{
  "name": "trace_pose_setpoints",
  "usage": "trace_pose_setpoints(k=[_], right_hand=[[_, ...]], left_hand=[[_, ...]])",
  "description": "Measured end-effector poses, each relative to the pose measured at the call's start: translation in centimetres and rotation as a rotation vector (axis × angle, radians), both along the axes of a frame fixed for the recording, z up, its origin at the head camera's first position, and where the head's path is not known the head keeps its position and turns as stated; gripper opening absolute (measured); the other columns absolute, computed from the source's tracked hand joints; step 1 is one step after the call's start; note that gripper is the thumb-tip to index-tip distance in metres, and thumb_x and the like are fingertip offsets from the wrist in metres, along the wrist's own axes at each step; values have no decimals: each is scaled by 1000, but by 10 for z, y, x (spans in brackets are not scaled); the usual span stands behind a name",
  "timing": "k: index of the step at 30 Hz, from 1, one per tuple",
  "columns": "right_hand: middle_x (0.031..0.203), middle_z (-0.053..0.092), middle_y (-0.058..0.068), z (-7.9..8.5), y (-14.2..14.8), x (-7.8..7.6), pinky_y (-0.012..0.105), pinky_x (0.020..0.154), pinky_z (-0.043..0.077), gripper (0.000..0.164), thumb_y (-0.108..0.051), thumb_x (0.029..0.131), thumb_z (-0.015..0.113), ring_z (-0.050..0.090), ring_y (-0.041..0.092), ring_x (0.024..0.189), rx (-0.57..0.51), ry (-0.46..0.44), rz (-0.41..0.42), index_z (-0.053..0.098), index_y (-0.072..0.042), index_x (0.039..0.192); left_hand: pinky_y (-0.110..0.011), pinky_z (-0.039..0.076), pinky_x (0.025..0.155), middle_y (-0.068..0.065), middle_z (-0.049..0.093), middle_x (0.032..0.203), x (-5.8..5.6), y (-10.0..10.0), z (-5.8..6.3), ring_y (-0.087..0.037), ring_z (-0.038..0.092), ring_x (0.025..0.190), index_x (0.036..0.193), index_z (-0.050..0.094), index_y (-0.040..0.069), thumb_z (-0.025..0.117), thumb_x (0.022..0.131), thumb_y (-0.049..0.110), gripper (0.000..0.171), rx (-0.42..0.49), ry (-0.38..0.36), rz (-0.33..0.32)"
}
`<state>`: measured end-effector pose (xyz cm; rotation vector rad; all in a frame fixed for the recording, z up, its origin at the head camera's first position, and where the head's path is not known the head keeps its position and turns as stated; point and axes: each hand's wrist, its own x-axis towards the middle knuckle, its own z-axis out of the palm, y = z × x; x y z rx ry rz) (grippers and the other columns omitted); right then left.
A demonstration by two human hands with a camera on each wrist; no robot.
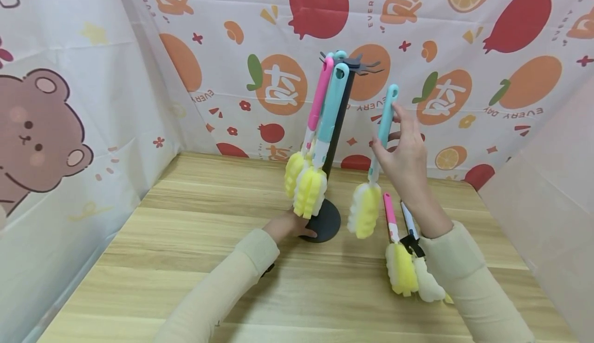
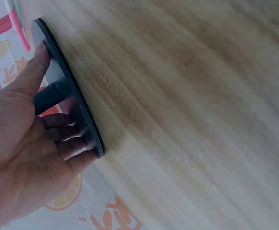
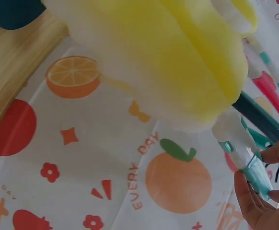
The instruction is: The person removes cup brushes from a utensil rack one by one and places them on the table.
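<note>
A turquoise-handled sponge bottle brush (image 1: 365,210) hangs upright, yellow-and-white head down, pinched at its handle by my right hand (image 1: 405,149). The right wrist view shows the thumb and fingers on that handle (image 3: 257,177), with the sponge large in front. To the left stands a black rack, its round base (image 1: 328,222) on the table. My left hand (image 2: 29,148) presses on this base with spread fingers, the pole between thumb and fingers. A pink-handled brush (image 1: 320,93) and a turquoise-handled brush (image 1: 331,108) hang from the rack's hooks (image 1: 368,67), a further turquoise loop behind them.
On the wooden table (image 1: 204,219), a pink-handled brush (image 1: 401,271) and a white-headed brush (image 1: 428,281) lie at the right, partly behind my right forearm. A bit of another yellow head (image 1: 448,298) shows there. Printed curtains (image 1: 213,75) stand behind and at both sides.
</note>
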<state>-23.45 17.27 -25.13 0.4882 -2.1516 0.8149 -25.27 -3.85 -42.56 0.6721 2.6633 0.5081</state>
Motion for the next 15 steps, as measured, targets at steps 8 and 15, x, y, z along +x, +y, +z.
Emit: trace_pose_setpoints(k=[8,15], right_hand=[[118,47,19,-15,10,-13,41,62,52,65,-2,80,66,59,29,82,16,-248,-70,35,-5,138],[116,48,20,-30,17,-27,42,62,53,65,-3,80,66,59,32,81,36,-375,-89,34,-4,137]], left_hand=[[-36,17,107,-18,14,146,0,-1,-1,-29,15,134,144,13,2,69,83,30,86,13,14,-16],[-35,16,107,-18,16,146,0,0,1,-28,14,134,142,16,-1,69,83,30,85,-6,26,-37]])
